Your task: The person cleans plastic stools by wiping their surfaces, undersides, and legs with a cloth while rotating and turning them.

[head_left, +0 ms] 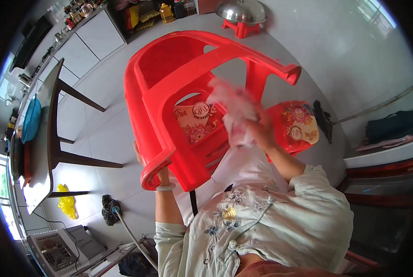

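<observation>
Red chair is held tilted, wiping seemingly underway. Near armrest end is gripped by left hand, fingers partly hidden; blurred cloth is bunched in right hand, beside printed panel's right edge, contact unclear. Steady bracing, flatter cloth pressure seem called for.

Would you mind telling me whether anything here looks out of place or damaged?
A crumpled yellow item lies on the floor by a table leg, as if dropped. The red chair is tilted, but the left hand steadies it, so that seems deliberate. I see no spill or damage.
</observation>
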The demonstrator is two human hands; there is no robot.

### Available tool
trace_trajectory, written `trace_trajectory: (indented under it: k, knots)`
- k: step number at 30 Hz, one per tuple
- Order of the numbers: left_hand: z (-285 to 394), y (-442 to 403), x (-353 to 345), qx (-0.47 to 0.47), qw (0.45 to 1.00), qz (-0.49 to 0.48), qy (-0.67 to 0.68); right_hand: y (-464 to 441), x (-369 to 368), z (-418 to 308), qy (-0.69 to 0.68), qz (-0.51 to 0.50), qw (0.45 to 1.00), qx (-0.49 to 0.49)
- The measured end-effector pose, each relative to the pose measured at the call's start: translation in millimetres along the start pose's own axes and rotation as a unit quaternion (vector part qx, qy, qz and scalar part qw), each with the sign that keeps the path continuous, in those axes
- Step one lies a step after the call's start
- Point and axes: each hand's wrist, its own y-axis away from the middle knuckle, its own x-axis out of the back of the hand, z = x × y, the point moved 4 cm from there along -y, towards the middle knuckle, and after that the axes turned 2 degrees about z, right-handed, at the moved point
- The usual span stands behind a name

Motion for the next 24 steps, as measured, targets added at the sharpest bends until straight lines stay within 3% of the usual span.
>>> trace_trajectory:
  k: [1,2,4,5,8,11,13,14,16,20,21,22,23,24]
  knots:
    - [-4.7,1.1,0.9,0.006,1.000,-0.008,-0.012,-8.3,12.4,-21.6,0.103,0.048,0.983,0.145]
    - [-9.3,2.2,2.0,0.012,1.000,-0.017,-0.024,-18.7,16.6,-30.5,0.105,0.048,0.983,0.145]
    - [-18.5,2.9,4.7,0.039,0.999,-0.037,0.008,-32.5,19.2,-54.3,0.359,0.115,0.870,0.319]
    - [-25.3,2.8,5.3,0.064,0.996,-0.057,0.038,-41.8,20.3,-44.8,0.359,0.117,0.869,0.319]
    - [-71.1,16.8,11.4,0.070,0.995,-0.066,-0.009,-57.0,11.7,36.6,0.525,0.027,0.806,0.271]
    - [-40.6,11.6,8.6,0.046,0.997,-0.054,0.002,-35.3,1.4,76.6,0.520,-0.015,0.827,0.211]
    - [-15.2,5.0,8.7,0.027,0.998,-0.049,-0.013,-10.9,-12.3,93.8,0.528,-0.105,0.812,0.224]
    - [-8.2,2.9,8.6,0.010,0.999,-0.048,-0.025,-0.9,-16.2,104.0,0.527,-0.104,0.813,0.225]
    - [-13.2,4.3,8.1,0.030,0.998,-0.051,0.005,11.3,-24.9,117.6,0.426,-0.161,0.870,0.188]
    - [-32.2,8.6,6.9,0.067,0.995,-0.055,0.051,-7.0,-27.1,92.8,0.387,-0.124,0.886,0.225]
    - [-36.6,10.7,6.2,0.068,0.995,-0.055,0.049,-20.6,-29.2,71.3,0.212,-0.108,0.969,0.070]
    - [-42.1,11.1,5.7,0.069,0.995,-0.057,0.047,-31.3,-30.7,60.6,0.025,-0.084,0.992,-0.089]
    - [-48.8,12.6,4.6,0.070,0.995,-0.058,0.047,-43.1,-30.6,52.4,0.025,-0.083,0.992,-0.088]
    - [-55.2,14.0,3.7,0.073,0.995,-0.059,0.046,-56.0,-30.8,47.8,-0.100,-0.079,0.984,-0.123]
